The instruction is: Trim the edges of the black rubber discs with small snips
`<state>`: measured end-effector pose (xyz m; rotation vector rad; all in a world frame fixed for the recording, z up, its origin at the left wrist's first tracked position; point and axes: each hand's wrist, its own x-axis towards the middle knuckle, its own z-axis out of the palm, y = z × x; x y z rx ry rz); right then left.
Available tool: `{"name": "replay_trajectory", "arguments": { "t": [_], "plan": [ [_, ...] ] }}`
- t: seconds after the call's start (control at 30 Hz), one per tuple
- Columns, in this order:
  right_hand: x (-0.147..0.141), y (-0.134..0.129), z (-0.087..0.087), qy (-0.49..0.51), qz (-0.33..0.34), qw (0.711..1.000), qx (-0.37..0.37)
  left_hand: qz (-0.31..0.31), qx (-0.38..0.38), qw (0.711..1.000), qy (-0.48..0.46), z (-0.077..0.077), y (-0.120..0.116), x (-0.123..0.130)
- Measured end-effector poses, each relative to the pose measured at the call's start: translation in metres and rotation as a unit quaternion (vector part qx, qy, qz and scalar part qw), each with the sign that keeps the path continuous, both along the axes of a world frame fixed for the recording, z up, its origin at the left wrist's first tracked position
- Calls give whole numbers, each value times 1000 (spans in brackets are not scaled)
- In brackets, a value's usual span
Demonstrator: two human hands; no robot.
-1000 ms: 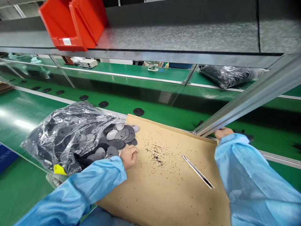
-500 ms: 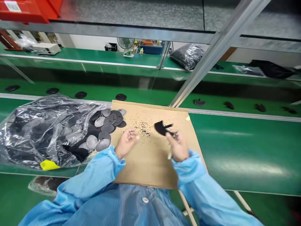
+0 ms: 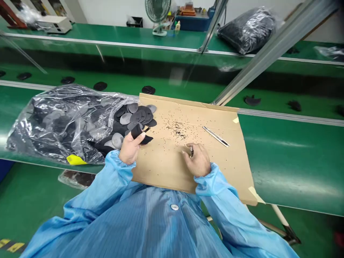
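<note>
My left hand (image 3: 130, 147) grips a flat black piece (image 3: 136, 131) with a narrow prong, beside the pile of discs. My right hand (image 3: 197, 159) is closed over the cardboard sheet (image 3: 169, 172) around a small metal tool (image 3: 191, 152); the palm hides most of it, so its kind cannot be told. Black crumbs (image 3: 177, 129) are scattered on the cardboard between and beyond my hands. A slim silver-white tool (image 3: 216, 136) lies to the right of them.
A clear plastic bag (image 3: 64, 122) at left spills grey and black discs (image 3: 139, 115) onto the cardboard's edge. Black pieces lie spaced along the green belt (image 3: 172, 86) behind. A slanted metal post (image 3: 258, 61) rises at the back right.
The black piece has passed from my right hand to my left, which has moved toward the discs. My right hand keeps the small metal tool. The view has tilted down.
</note>
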<state>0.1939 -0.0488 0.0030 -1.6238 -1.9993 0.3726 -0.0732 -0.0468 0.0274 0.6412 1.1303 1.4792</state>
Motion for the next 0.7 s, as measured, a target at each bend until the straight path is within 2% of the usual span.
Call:
{"name": "replay_trajectory", "arguments": {
  "t": [0.07,0.13,0.17,0.2,0.23,0.3,0.37,0.4,0.47,0.57,0.7],
  "plan": [
    [10,3,-5,-87,3,996,18,12,-7,999,-30,-2,-8,-14],
    [5,-6,-4,-104,34,993,49,17,-8,998,-64,-7,-15,-21],
    [-3,-15,-1,-88,76,991,59,18,-6,997,-80,-10,-18,-22],
    [-15,-27,1,-56,145,986,57,19,-5,995,-95,-14,-20,-22],
    [-29,-40,3,-19,239,970,27,20,-5,994,-109,-18,-22,-21],
    [-59,-63,3,36,444,894,-51,21,-10,991,-131,-27,-24,-17],
    [-83,-70,-2,35,539,838,-72,12,-12,990,-137,-34,-26,-14],
    [-90,-66,-7,16,551,831,-71,6,-8,991,-136,-37,-27,-14],
    [-94,-47,-15,-38,526,848,-59,-10,-4,990,-141,-39,-29,-15],
    [-84,-7,-22,-122,422,897,-42,-22,-20,980,-196,-39,-31,-21],
    [-74,22,-18,-182,301,936,-10,-31,-35,958,-281,-39,-32,-24]
  ]
}}
